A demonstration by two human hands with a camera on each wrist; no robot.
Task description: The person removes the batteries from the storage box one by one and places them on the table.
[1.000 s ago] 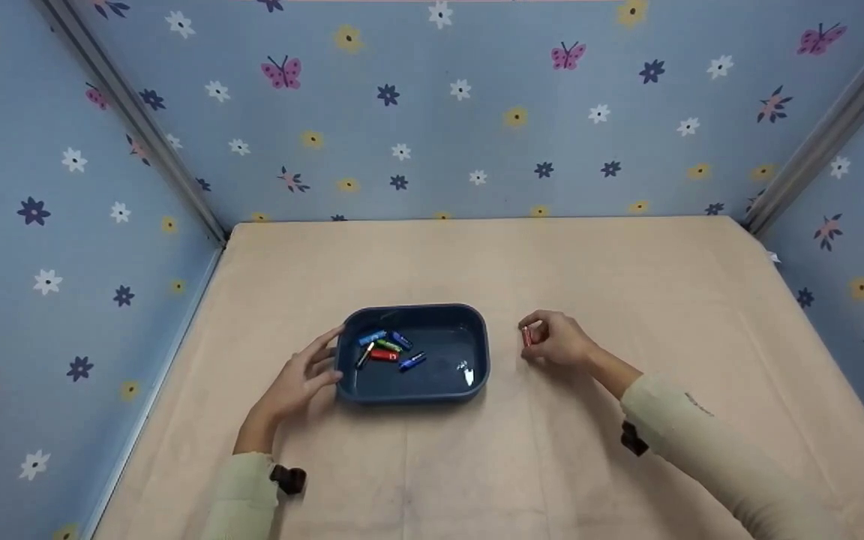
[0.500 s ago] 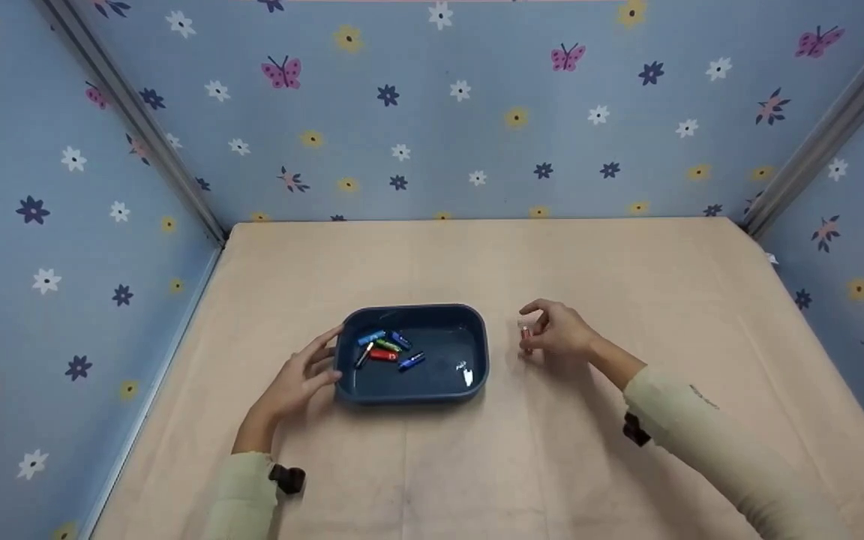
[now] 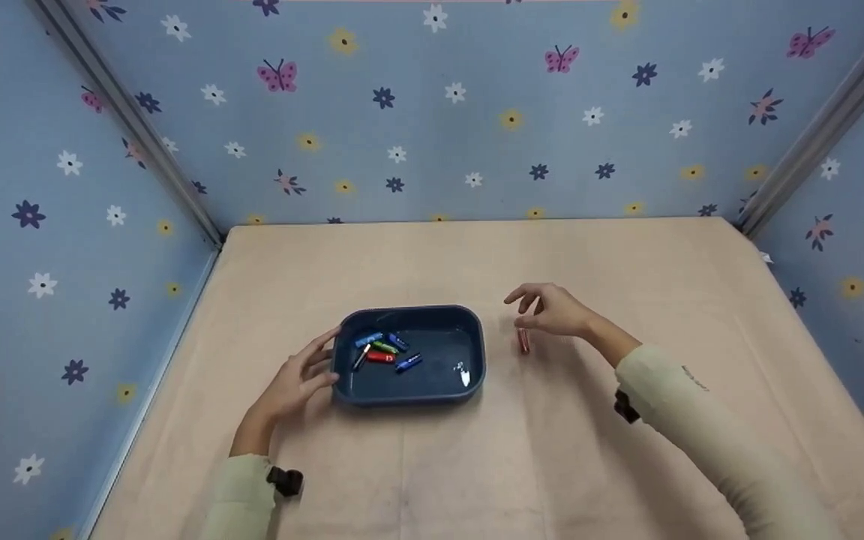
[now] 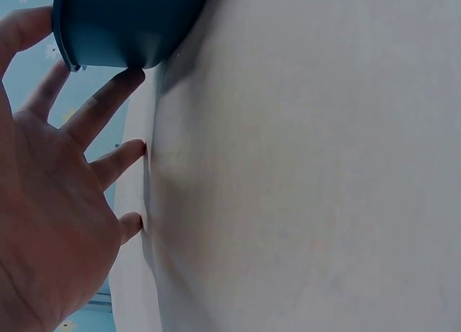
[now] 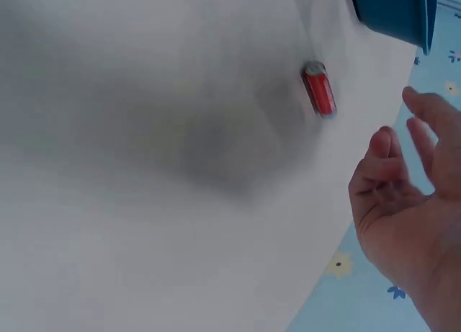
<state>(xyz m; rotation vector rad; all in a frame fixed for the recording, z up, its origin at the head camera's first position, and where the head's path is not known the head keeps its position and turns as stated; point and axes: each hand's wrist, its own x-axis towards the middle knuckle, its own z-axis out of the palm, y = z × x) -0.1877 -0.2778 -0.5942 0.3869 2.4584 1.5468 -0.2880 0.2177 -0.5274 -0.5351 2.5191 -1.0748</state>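
Note:
A dark blue tray (image 3: 443, 390) stands on the cloth-covered table. Inside its left half lie several small batteries, among them a red battery (image 3: 382, 358), a green battery (image 3: 385, 347) and a blue battery (image 3: 409, 363). My left hand (image 3: 293, 386) touches the tray's left side with spread, fairly straight fingers; the left wrist view shows its fingertips against the wall. Right of the tray, another red battery (image 5: 320, 91) lies on the cloth. My right hand (image 3: 556, 309) hovers just above and beyond that battery, its fingers loosely bent and holding nothing.
Beige cloth (image 3: 462, 472) covers the table. Blue flowered panels (image 3: 432, 112) rise along the back and both sides, with metal posts (image 3: 814, 127) at the rear corners. A small black camera (image 3: 286, 481) sits at the left wrist.
My right hand has let go of the red battery, which now lies on the cloth, and has risen away from it. The left hand stays at the tray. The head view shifts slightly.

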